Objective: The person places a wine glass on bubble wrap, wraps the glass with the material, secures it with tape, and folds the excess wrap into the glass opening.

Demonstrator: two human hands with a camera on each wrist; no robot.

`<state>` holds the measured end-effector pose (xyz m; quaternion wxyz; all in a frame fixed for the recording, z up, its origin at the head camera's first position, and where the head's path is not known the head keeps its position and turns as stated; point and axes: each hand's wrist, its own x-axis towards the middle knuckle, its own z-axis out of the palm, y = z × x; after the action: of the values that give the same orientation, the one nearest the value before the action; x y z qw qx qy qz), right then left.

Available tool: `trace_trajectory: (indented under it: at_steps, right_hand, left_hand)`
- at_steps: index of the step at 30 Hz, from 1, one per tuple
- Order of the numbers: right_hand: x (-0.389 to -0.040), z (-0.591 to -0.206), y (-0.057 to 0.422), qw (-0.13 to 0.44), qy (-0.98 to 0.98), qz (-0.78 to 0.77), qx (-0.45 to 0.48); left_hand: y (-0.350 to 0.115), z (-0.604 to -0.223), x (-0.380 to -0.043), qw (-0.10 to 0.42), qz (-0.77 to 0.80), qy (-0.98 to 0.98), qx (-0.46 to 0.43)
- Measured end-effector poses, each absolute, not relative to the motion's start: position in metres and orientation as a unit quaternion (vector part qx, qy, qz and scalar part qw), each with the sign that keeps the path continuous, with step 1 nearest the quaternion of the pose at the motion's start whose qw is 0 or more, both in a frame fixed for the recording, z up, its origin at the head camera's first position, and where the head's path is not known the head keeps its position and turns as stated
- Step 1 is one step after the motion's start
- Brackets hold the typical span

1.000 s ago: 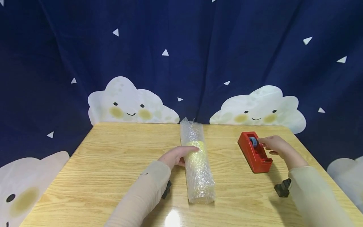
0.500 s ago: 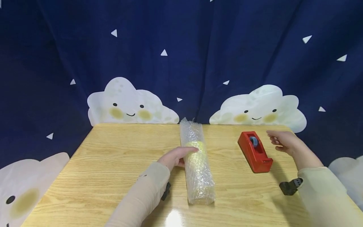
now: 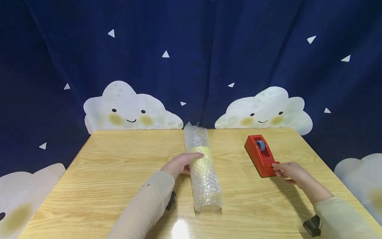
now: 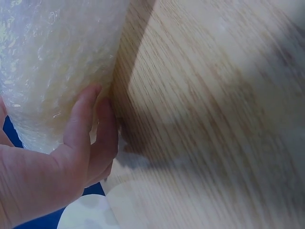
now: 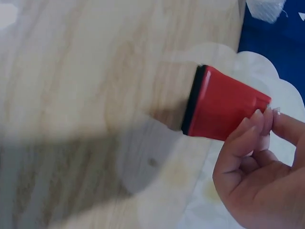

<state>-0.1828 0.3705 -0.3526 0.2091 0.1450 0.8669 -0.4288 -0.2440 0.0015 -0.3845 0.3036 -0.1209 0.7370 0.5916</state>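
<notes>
A long roll of bubble wrap (image 3: 210, 187) around something yellow lies lengthwise on the table. My left hand (image 3: 180, 164) holds it from its left side, thumb across the top. In the left wrist view the fingers (image 4: 82, 121) curl low against its side, near the tabletop. To the right stands a red tape dispenser (image 3: 257, 157) bearing a blue-cored roll of tape (image 3: 260, 145). At its front cutter end is my right hand (image 3: 290, 172), thumb and fingertips pinched together. In the right wrist view a small clear glint of tape (image 5: 276, 110) shows at these fingertips.
The wooden table (image 3: 131, 156) ends at a dark blue curtain (image 3: 191, 66) printed with clouds. A dark camera mount sits under each wrist, the right one (image 3: 312, 225) close over the table. The dispenser stands between the bubble-wrap roll and the table's right side.
My right hand has gone from the tape roll out to the right, then down toward me to the dispenser's cutter end. My left hand stays on the bubble-wrap roll. The view shifts slightly.
</notes>
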Motion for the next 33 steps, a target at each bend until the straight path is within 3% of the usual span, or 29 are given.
trace_trajectory:
  at_steps: [24,33]
  right_hand:
    - [-0.182,-0.362,0.372,0.221,0.875,-0.414,0.120]
    - [-0.181,-0.364,0.374,0.195,0.870,-0.439,0.110]
  left_hand:
    - [0.001,-0.385,-0.243,0.313,0.596,0.731,-0.114]
    - [0.001,-0.385,-0.245,0.314,0.599,0.726,-0.122]
